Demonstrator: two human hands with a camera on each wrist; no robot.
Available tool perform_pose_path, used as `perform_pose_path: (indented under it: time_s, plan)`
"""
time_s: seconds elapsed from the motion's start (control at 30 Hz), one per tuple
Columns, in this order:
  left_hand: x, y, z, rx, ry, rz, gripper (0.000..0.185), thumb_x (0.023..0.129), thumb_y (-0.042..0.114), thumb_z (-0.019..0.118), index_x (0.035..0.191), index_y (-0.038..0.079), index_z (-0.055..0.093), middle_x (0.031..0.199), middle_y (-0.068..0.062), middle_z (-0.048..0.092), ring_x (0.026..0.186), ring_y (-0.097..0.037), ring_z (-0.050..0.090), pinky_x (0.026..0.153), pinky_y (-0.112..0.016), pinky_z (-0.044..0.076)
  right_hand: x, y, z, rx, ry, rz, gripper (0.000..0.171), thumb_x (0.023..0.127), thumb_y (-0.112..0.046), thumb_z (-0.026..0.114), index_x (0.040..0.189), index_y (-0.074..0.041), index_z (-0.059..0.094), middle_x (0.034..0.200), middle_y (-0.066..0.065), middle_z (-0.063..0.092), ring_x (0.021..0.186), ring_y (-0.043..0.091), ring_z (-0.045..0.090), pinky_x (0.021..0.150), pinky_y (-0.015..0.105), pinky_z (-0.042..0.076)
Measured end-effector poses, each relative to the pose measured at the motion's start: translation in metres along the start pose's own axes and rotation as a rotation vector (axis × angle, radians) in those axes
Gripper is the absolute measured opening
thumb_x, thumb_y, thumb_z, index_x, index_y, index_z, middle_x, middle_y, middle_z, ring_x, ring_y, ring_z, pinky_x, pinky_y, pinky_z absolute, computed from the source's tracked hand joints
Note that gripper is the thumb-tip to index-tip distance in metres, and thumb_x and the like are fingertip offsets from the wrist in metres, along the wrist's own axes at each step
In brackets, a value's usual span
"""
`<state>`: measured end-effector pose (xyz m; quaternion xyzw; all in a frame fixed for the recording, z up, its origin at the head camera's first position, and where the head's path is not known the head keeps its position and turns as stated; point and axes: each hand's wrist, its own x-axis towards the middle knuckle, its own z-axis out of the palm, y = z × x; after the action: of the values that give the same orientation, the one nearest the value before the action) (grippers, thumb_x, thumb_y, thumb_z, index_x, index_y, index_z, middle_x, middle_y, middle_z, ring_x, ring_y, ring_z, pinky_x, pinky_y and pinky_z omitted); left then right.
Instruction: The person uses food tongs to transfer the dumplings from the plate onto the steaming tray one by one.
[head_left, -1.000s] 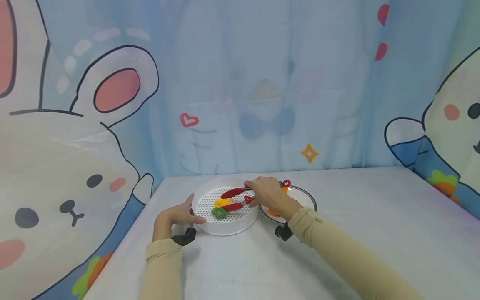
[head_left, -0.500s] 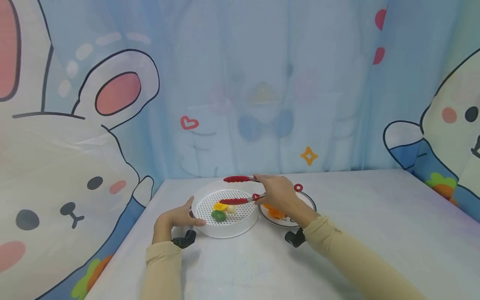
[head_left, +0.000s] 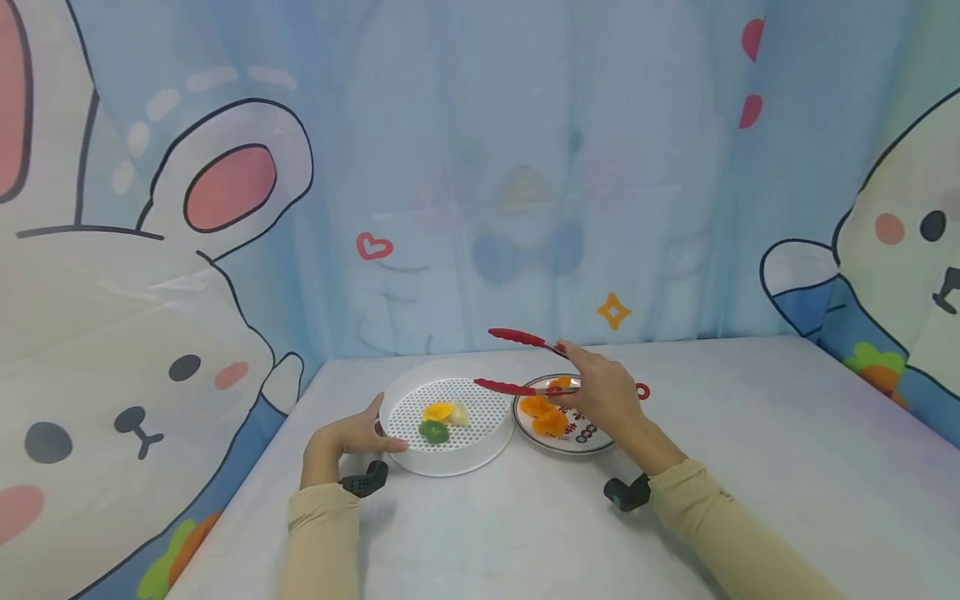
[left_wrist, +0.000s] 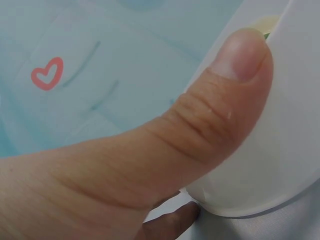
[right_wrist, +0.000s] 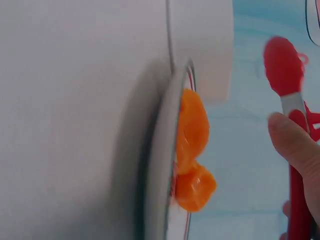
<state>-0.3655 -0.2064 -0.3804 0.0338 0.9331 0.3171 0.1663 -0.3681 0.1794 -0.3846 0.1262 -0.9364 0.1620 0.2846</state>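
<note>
My left hand grips the near left side of a round white steamer basket with a perforated floor. Its thumb lies over the wall, and fingertips show low beside the base in the left wrist view. Inside the basket lie a yellow piece, a green pepper-like piece and a pale piece. My right hand holds red-tipped metal tongs, their arms spread with nothing between the tips. They hang over the plate, which bears several orange pieces.
The plate, white with a dark rim and printed markings, stands right beside the basket on a white-covered table. Behind the table hangs a blue curtain with cartoon animals. Dark wrist cameras sit at both wrists.
My right hand has drawn the tongs up and right, from inside the basket to over the plate, and their arms have spread wider. The pieces in the basket are uncovered. My left hand stays put.
</note>
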Motion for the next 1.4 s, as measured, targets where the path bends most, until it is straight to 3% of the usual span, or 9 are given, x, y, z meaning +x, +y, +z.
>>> perform_pose_path:
  time_s: [0.1, 0.37, 0.53, 0.77, 0.9, 1.4]
  plan:
    - [0.001, 0.0, 0.001, -0.009, -0.005, 0.011, 0.126, 0.07, 0.052, 0.079, 0.153, 0.008, -0.006, 0.159, -0.021, 0.002, 0.145, -0.044, 0.009, 0.113, -0.063, 0.017, 0.002, 0.011, -0.009, -0.016, -0.092, 0.018, 0.094, 0.065, -0.042, 0.086, 0.143, -0.013, 0.043, 0.128, 0.015, 0.061, 0.103, 0.035, 0.063, 0.076, 0.045, 0.056]
    - [0.002, 0.001, 0.0, -0.026, -0.004, 0.013, 0.126, 0.07, 0.052, 0.079, 0.153, 0.009, -0.006, 0.159, -0.021, 0.003, 0.145, -0.043, 0.01, 0.113, -0.063, 0.017, 0.005, 0.041, -0.029, -0.008, -0.329, 0.111, 0.096, 0.066, -0.044, 0.084, 0.145, -0.012, 0.04, 0.138, 0.02, 0.052, 0.12, 0.04, 0.051, 0.088, 0.056, 0.05]
    - [0.002, 0.0, 0.001, -0.043, -0.014, 0.029, 0.126, 0.07, 0.051, 0.079, 0.153, 0.009, -0.006, 0.159, -0.02, 0.003, 0.145, -0.043, 0.01, 0.113, -0.063, 0.016, 0.003, 0.055, -0.033, -0.007, -0.44, 0.092, 0.095, 0.066, -0.048, 0.083, 0.145, -0.015, 0.041, 0.138, 0.02, 0.051, 0.117, 0.04, 0.052, 0.085, 0.057, 0.051]
    - [0.001, -0.001, 0.0, -0.036, -0.004, 0.026, 0.122, 0.073, 0.048, 0.078, 0.153, 0.011, -0.005, 0.159, -0.02, 0.004, 0.145, -0.044, 0.01, 0.112, -0.065, 0.016, 0.002, 0.061, -0.036, -0.021, -0.48, 0.05, 0.088, 0.065, -0.047, 0.084, 0.14, -0.018, 0.048, 0.132, 0.019, 0.057, 0.11, 0.037, 0.055, 0.08, 0.054, 0.053]
    - [0.002, -0.001, 0.001, -0.035, -0.003, 0.014, 0.122, 0.073, 0.048, 0.078, 0.153, 0.01, -0.006, 0.159, -0.021, 0.004, 0.145, -0.043, 0.01, 0.112, -0.064, 0.016, 0.001, 0.065, -0.032, -0.026, -0.508, 0.057, 0.089, 0.064, -0.05, 0.083, 0.14, -0.018, 0.049, 0.131, 0.019, 0.058, 0.112, 0.038, 0.054, 0.083, 0.058, 0.05]
    - [0.002, -0.001, 0.001, -0.047, -0.006, 0.037, 0.123, 0.071, 0.049, 0.079, 0.153, 0.011, -0.005, 0.159, -0.02, 0.005, 0.145, -0.043, 0.011, 0.112, -0.064, 0.016, -0.001, 0.068, -0.029, -0.061, -0.51, 0.105, 0.093, 0.064, -0.052, 0.082, 0.142, -0.015, 0.046, 0.131, 0.023, 0.056, 0.11, 0.039, 0.055, 0.081, 0.055, 0.053]
